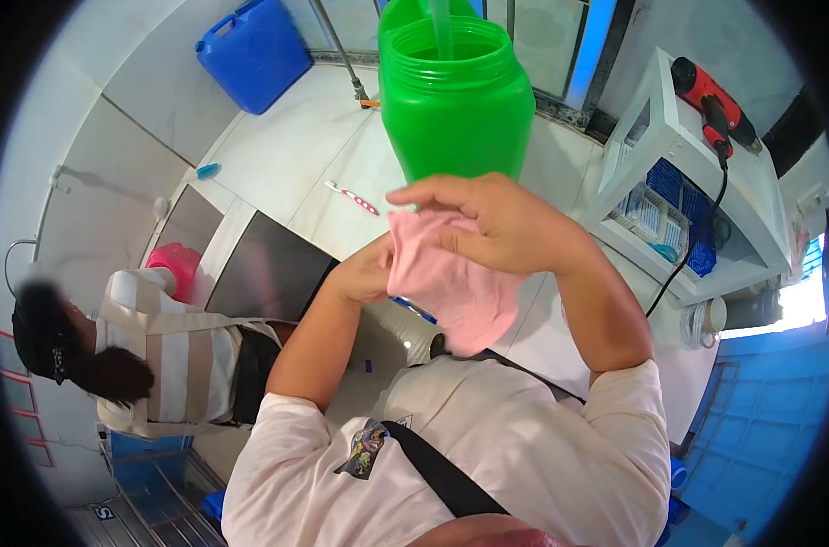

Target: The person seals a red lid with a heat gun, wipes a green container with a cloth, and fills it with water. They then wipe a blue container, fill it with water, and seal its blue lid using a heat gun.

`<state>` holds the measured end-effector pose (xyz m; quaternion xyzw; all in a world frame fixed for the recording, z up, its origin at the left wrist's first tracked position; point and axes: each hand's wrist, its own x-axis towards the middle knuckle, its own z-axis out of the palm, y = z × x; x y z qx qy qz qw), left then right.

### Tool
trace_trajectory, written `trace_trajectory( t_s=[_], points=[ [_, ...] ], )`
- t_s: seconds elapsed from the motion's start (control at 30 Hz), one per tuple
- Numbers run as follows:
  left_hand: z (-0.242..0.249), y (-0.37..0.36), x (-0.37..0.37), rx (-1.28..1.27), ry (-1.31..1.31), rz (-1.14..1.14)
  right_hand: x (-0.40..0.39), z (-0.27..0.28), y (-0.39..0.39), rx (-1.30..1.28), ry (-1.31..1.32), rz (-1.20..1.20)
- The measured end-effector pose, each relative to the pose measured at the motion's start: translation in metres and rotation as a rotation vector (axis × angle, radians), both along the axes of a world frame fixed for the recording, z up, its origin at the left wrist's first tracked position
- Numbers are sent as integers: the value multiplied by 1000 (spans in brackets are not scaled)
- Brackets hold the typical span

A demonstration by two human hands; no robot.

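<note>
A pink cloth (451, 283) hangs between my two hands, in front of my chest. My left hand (364, 271) is closed on the cloth's left edge, its fingers partly hidden behind the fabric. Over the cloth's upper right part lies my right hand (487, 219), with the thumb bent against the fabric and the fingers curved round it. Just beyond my hands stands a large green container (455, 123), its round mouth open and a pale tube-like thing reaching into it. A red and white toothbrush (352, 198) lies on the white tiled surface left of the cloth.
A blue jerrycan (255, 56) stands at the back left, near a small blue item (207, 170). At right, a white shelf unit (669, 137) carries a red heat gun (706, 96) with a hanging black cord. Another person (182, 360) in a striped top is at the left.
</note>
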<state>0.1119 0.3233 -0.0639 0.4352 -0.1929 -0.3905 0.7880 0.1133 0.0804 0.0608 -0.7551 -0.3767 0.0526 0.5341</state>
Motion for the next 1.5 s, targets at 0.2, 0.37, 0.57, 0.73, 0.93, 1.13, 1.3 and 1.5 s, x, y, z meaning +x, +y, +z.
trace_trajectory(
  t_s=[0.2, 0.37, 0.57, 0.73, 0.93, 1.13, 1.3, 1.5],
  points=[
    [37, 15, 1, 134, -227, -44, -2, 1, 2, -161, -131, -23],
    [64, 7, -6, 502, -473, 34, 6, 5, -1, -224, -232, 29],
    [-21, 2, 9, 20, 96, 145, 20, 14, 29, -66, -332, -225],
    [24, -4, 1, -112, 266, 276, 14, -5, 2, -86, -755, -574],
    [56, -18, 6, 77, -573, 952, 52, -31, -50, 301, -612, -995],
    [67, -97, 31, 652, -1456, 1052, 79, -79, -36, 426, -446, -769],
    [83, -63, 103, 293, -963, 804, 81, -96, -13, 464, -554, -816],
    [60, -49, 219, 265, -233, 753, 77, -92, -10, 394, -591, -863]
  ],
)
